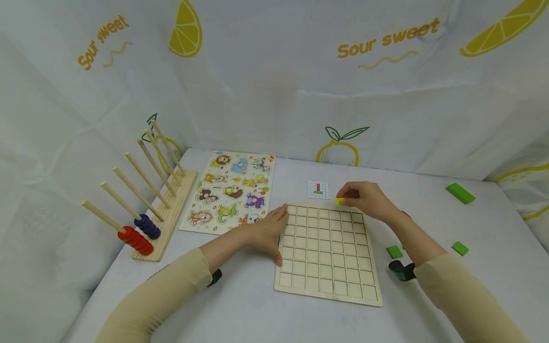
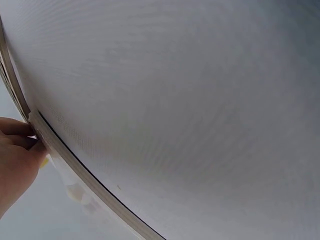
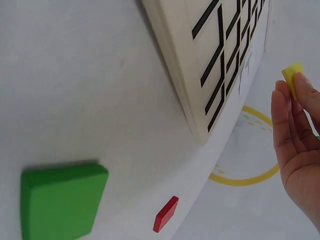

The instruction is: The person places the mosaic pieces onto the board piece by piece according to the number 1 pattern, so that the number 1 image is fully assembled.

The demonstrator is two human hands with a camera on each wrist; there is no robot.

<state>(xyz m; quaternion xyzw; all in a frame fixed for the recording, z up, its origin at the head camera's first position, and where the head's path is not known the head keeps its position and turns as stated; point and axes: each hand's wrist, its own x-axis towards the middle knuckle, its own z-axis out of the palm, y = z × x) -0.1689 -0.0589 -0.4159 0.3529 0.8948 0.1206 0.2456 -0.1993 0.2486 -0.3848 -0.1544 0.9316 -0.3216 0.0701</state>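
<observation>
Your right hand (image 1: 364, 199) pinches a yellow tile (image 3: 290, 75), partly hidden by fingertips; your left hand (image 1: 267, 233), fingers extended, touches the board (image 1: 324, 235); your right arm (image 1: 418, 238) partly covers a red tile (image 3: 165, 215)

Left of the grid board (image 1: 326, 259), the left sleeve (image 1: 165, 290) is plain beige cloth, softly creased, its cuff ending partway down the forearm; a short black strap end (image 1: 215, 277) shows just beside that cuff. Right of the grid board, the right sleeve (image 1: 465, 295) is the same beige, and near its cuff curls a black strap (image 1: 401, 271) with a dark green face.
</observation>
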